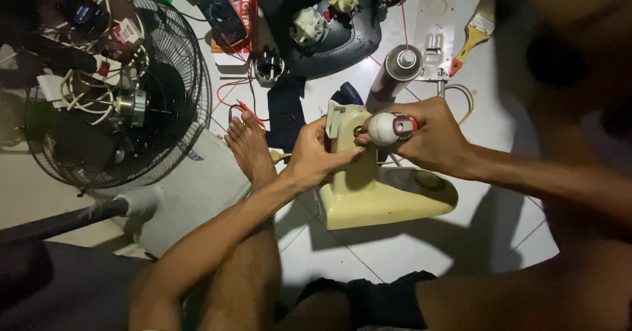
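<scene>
A cream-coloured fan base (382,202) is seen standing on the tiled floor (500,146) between the person's legs, with its upright neck bracket (339,123) at the end farthest from the body and its flat foot running toward the right. The long axis of the base lies roughly left to right across the view.

The left hand (316,156) is closed against the left face of the neck bracket, thumb on top and fingers (345,160) wrapped round the near edge, so that the housing is steadied. The right hand (431,137) is closed round a screwdriver (388,128), of which only the white and red handle end shows beyond the fist. The handle points toward the bracket, so the tool's axis runs almost level, from right to left, into the upper part of the neck. The tip is hidden behind the handle and the left thumb; whether it is seated in a screw cannot be told from this view.

Both hands meet at the bracket, nearly touching. The right hand is the one carrying the tool; the left lies just beside the point of work.

Noted round about: a grey spray can (395,74) just behind the base, a paintbrush (475,31) farther right, a multimeter (217,5) with red leads, a dark fan housing (329,34), and a wire fan guard (125,94) well to the left. A bare foot (249,146) rests beside the left hand.
</scene>
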